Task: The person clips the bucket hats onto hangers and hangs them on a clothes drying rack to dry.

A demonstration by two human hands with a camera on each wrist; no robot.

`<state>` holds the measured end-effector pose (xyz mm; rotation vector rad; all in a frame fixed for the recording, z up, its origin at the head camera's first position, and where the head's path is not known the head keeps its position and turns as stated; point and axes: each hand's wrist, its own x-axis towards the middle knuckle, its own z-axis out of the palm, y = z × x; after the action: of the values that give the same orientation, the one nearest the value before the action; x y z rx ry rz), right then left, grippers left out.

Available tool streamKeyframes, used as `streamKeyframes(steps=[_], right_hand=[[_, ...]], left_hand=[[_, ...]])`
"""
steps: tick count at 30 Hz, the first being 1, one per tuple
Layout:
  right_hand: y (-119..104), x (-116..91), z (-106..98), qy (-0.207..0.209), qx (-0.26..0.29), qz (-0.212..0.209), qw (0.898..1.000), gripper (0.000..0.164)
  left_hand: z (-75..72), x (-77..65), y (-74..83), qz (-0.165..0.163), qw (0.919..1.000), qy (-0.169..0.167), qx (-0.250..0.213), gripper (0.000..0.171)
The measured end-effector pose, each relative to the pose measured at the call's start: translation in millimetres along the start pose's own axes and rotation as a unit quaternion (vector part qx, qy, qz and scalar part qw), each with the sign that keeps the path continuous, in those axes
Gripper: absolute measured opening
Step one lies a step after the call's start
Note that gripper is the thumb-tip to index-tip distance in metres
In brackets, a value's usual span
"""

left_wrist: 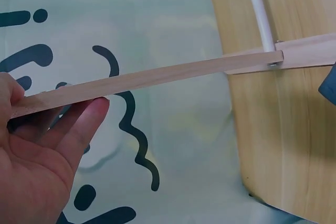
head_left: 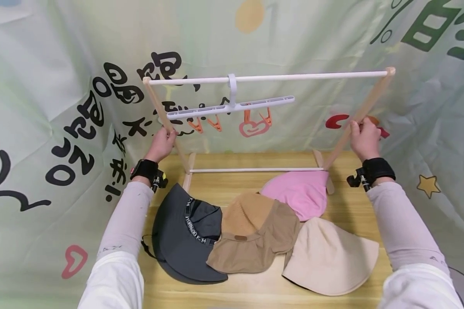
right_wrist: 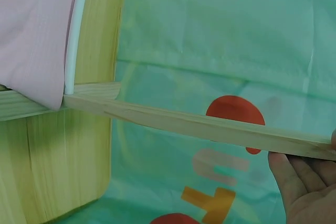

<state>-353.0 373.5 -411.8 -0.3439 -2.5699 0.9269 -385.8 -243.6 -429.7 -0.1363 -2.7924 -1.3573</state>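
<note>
Both hands, left hand [head_left: 163, 143] and right hand [head_left: 364, 138], grip the rack's [head_left: 270, 77] slanted legs; shifting it wants even pressure, clear of the hats [head_left: 255, 234] near the tabletop's [head_left: 251, 287] front edge.

Both arms wear close-fitting pale pink sleeves that end behind the fingers at the wrists, with white cloth bunched over the upper arms. A black wrist strap sits just behind the left hand [head_left: 161, 144] and another behind the right hand [head_left: 364, 138], each carrying a small black camera mount.

4 hats [head_left: 255, 234], 1 drying rack [head_left: 270, 77], 1 clip hanger [head_left: 232, 106], 4 orange clips [head_left: 215, 124]
</note>
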Motion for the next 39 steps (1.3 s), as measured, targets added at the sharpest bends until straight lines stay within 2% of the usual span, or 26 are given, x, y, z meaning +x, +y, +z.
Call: streamKeyframes(steps=[6,10,13,15,18,21,24,26,28,33,36,39], right_hand=[[-8.3,-2.4,3.9,-0.014,0.009,0.003,1.0,0.049],[-11.7,-2.8,-2.7,-0.018,0.013,0.001,1.0,0.05],[-9.2,-5.3,-5.7,-0.034,0.028,-0.006,0.999,0.051],[-3.9,-9.8,-5.2,-0.057,0.056,-0.002,0.997,0.055],[9.7,-21.1,-0.1,-0.079,0.091,0.016,0.993,0.069],[27.6,-34.7,10.5,-0.083,0.103,0.039,0.991,0.08],[45.0,-49.3,24.9,-0.069,0.097,0.056,0.991,0.083],[56.2,-59.5,32.7,-0.058,0.102,0.067,0.991,0.082],[66.4,-70.0,40.1,-0.051,0.104,0.076,0.99,0.08],[92.0,-94.3,58.2,-0.068,0.1,0.089,0.989,0.077],[103.8,-105.4,68.9,-0.074,0.101,0.094,0.988,0.077],[110.6,-113.1,79.0,-0.08,0.099,0.101,0.987,0.076]], left_hand=[[-4.9,-2.9,-1.9,-0.009,0.9997,0.018,0.014,0.04],[-2.0,-3.5,3.8,0.007,0.9989,0.04,0.026,0.039],[1.7,-5.4,8.9,0.023,0.9962,0.079,0.026,0.037],[5.0,-9.1,11.5,0.023,0.9931,0.111,0.03,0.043],[13.2,-18.5,15.4,0.027,0.9857,0.159,0.048,0.059],[24.2,-32.9,20.0,0.047,0.9744,0.21,0.064,0.07],[36.8,-49.1,27.7,0.07,0.9611,0.263,0.047,0.072],[47.2,-57.5,36.1,0.086,0.9568,0.277,0.024,0.068],[59.3,-64.5,45.2,0.099,0.9575,0.271,0.002,0.063],[95.4,-75.5,77.7,0.15,0.9642,0.212,-0.054,0.054],[118.0,-75.2,102.1,0.173,0.9648,0.174,-0.095,0.055],[139.0,-67.0,124.7,0.178,0.9639,0.126,-0.152,0.055]])
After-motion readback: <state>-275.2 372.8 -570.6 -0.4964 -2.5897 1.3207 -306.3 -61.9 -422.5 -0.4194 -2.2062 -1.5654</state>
